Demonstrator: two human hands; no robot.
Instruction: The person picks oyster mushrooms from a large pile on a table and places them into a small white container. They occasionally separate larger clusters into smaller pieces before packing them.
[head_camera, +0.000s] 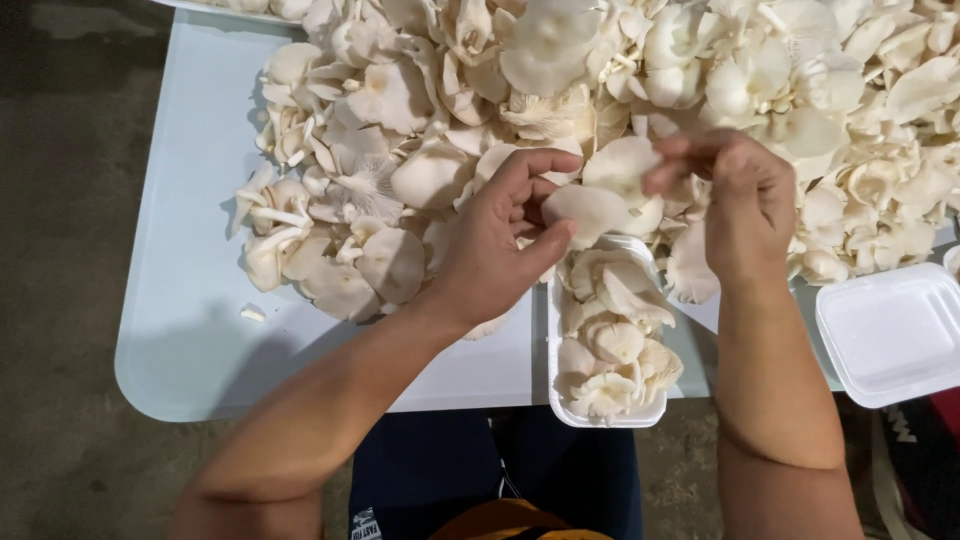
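A big heap of white oyster mushrooms covers the far half of a pale blue table. My left hand pinches a flat mushroom cap between thumb and fingers, just above a white foam tray filled with mushrooms at the table's near edge. My right hand is at the edge of the heap, its fingers closed on a round mushroom cap beside the one in my left hand.
An empty white foam tray sits at the right edge. A small mushroom scrap lies on the bare table at left. Dark concrete floor surrounds the table. My lap in dark shorts is below the near edge.
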